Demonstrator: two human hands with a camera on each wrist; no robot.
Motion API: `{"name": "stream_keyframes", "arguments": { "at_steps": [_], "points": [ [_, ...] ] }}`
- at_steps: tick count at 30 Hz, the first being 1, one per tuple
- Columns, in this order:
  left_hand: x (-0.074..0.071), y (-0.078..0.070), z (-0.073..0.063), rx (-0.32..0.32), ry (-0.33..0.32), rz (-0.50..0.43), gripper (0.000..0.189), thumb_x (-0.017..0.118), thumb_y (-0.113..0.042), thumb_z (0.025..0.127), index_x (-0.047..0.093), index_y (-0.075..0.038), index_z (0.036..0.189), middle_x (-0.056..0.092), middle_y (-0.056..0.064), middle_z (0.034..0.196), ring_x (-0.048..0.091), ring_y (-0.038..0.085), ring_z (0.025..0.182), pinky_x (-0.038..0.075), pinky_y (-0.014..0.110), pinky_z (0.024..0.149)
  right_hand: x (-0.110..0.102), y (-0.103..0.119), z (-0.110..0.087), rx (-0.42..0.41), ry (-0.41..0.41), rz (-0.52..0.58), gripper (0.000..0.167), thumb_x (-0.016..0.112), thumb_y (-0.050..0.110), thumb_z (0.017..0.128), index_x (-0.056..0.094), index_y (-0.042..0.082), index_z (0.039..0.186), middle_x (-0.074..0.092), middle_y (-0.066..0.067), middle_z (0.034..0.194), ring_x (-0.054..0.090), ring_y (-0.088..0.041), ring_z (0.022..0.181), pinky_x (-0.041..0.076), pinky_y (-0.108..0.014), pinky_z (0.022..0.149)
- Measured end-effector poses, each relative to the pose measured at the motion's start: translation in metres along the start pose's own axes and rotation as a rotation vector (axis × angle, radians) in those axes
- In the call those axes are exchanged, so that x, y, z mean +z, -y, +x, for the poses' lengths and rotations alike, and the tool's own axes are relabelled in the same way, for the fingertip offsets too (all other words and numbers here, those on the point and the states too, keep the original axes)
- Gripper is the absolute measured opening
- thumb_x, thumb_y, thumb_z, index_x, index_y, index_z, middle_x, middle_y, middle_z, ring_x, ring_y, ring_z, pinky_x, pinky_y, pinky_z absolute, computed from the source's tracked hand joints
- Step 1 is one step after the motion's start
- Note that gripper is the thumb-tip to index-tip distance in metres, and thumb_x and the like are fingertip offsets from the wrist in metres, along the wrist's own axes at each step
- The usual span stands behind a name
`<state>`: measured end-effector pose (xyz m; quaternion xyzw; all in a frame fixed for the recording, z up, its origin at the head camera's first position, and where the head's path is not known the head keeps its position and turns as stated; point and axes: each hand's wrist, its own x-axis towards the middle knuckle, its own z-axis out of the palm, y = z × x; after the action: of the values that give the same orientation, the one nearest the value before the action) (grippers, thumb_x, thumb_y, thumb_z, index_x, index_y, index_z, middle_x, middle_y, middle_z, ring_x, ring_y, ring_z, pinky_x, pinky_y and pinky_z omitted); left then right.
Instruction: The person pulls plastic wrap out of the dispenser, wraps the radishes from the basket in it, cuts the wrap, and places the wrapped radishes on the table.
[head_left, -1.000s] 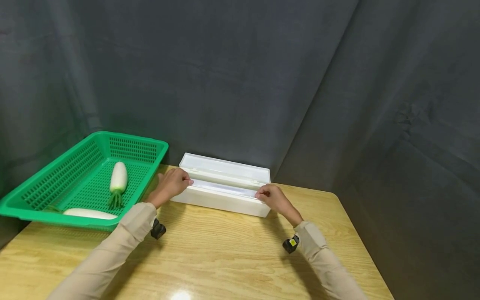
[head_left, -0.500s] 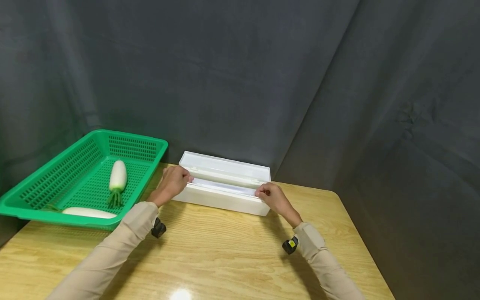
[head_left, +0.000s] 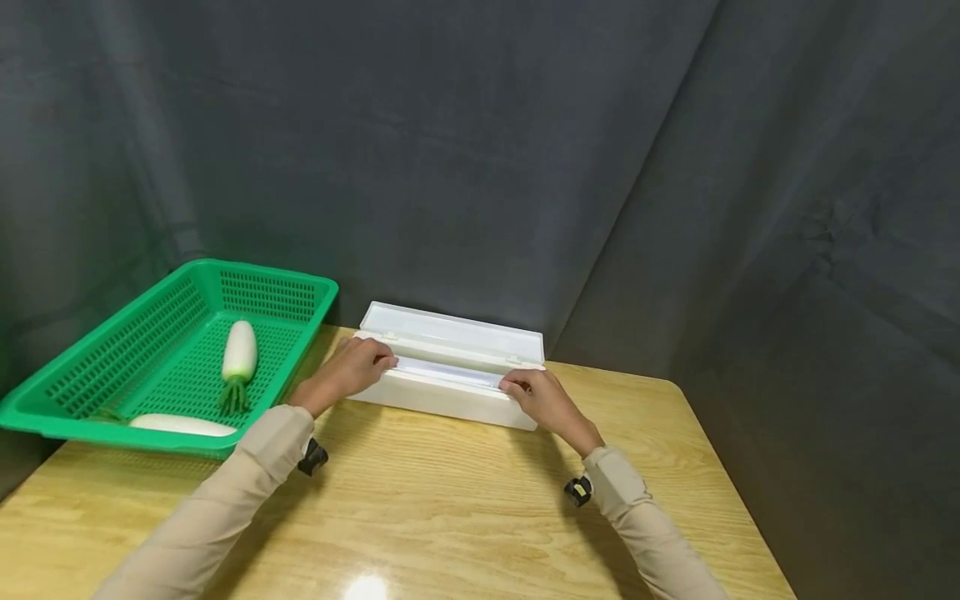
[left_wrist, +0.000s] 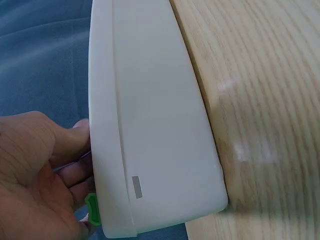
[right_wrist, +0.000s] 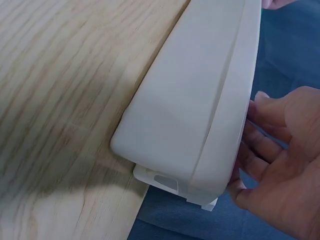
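A long white dispenser box (head_left: pixel 442 398) stands near the back of the table, its lid (head_left: pixel 457 329) tipped back. A shiny, see-through strip of plastic film (head_left: pixel 450 374) runs along the opening between the two hands. My left hand (head_left: pixel 351 372) pinches at the film's left end with curled fingers, close over the front rim. At the other end, my right hand (head_left: pixel 549 405) pinches in the same way. Both wrist views show thumb and fingers behind the box's edge, so the fingertips are partly hidden. A small green piece (left_wrist: pixel 92 209) shows by the left fingers.
Left of the box is a green plastic basket (head_left: pixel 309 333) with slotted walls. One white radish (head_left: pixel 238 354) with trimmed green stems lies inside, and another radish (head_left: pixel 182 425) lies near the front wall. Dark curtains (head_left: pixel 480 150) hang behind the wooden table (head_left: pixel 442 500).
Both hands have shifted slightly inward along the box opening, so the left is a little further right and the right a little further left. The box, lid and basket stay put.
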<state>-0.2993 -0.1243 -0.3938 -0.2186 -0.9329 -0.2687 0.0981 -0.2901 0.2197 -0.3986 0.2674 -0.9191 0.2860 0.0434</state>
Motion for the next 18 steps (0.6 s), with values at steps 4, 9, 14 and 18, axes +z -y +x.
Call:
{"name": "stream_keyframes", "arguments": {
  "at_steps": [4, 9, 14, 18],
  "points": [
    [0.0036, 0.0022, -0.0023, 0.011, -0.033, -0.005, 0.019, 0.066, -0.011, 0.102, 0.079, -0.007, 0.089, 0.066, -0.002, 0.070, 0.051, 0.013, 0.064, 0.043, 0.041, 0.077, 0.0029, 0.0015, -0.0025, -0.015, -0.026, 0.019, 0.019, 0.063, 0.012, 0.105, 0.079, 0.004, 0.112, 0.077, -0.010, 0.109, 0.072, -0.024, 0.100, 0.059, -0.045, 0.092],
    [0.0057, 0.0033, -0.0022, 0.049, -0.072, -0.012, 0.024, 0.066, -0.009, 0.103, 0.073, -0.009, 0.080, 0.057, -0.002, 0.065, 0.046, 0.013, 0.061, 0.040, 0.034, 0.067, 0.0029, 0.0034, -0.0036, -0.086, -0.025, -0.014, 0.021, 0.062, 0.010, 0.105, 0.078, 0.000, 0.115, 0.073, -0.016, 0.117, 0.067, -0.033, 0.112, 0.054, -0.051, 0.100],
    [0.0077, 0.0032, -0.0036, 0.083, -0.087, -0.034, 0.016, 0.067, -0.009, 0.101, 0.077, -0.005, 0.089, 0.071, 0.003, 0.078, 0.054, 0.014, 0.067, 0.046, 0.036, 0.068, -0.0015, 0.0041, -0.0036, -0.148, -0.004, -0.109, 0.027, 0.063, 0.015, 0.105, 0.076, 0.000, 0.122, 0.073, -0.018, 0.128, 0.066, -0.037, 0.125, 0.050, -0.053, 0.108],
    [0.0092, 0.0027, -0.0054, 0.111, -0.109, -0.042, 0.013, 0.069, -0.007, 0.100, 0.079, -0.002, 0.094, 0.075, 0.008, 0.086, 0.059, 0.016, 0.070, 0.050, 0.037, 0.068, -0.0046, 0.0042, -0.0023, -0.189, 0.033, -0.191, 0.032, 0.060, 0.019, 0.107, 0.072, -0.001, 0.130, 0.072, -0.017, 0.131, 0.067, -0.037, 0.125, 0.050, -0.053, 0.107]
  ]
}}
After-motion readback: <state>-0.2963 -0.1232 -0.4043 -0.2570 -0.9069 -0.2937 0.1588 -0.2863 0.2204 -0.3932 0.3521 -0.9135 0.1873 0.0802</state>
